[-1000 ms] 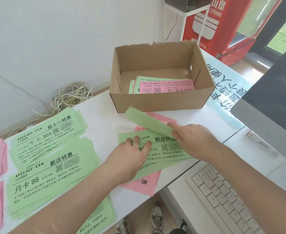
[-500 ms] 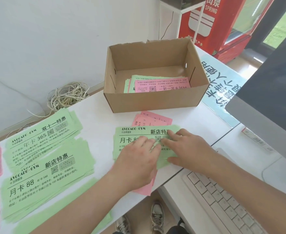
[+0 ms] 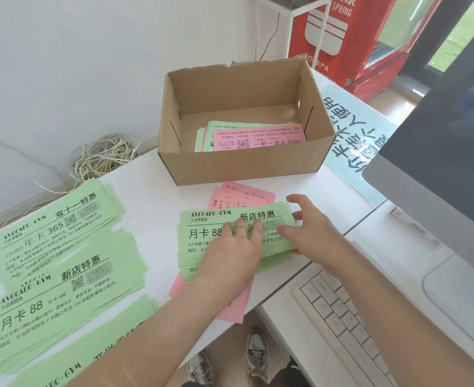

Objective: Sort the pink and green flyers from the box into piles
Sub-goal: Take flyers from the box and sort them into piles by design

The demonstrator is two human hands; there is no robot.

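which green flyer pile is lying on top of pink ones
The green stack in front of the cardboard box, under the left hand: pink flyers stick out past its far and near edges. The green piles at the left lie on the table.

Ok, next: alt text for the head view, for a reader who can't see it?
A person's left hand presses flat on a small stack of green flyers lying over pink flyers on a white table, while the right hand touches the stack's right edge. Behind them an open cardboard box holds unsorted flyers; sorted green piles lie to the left.
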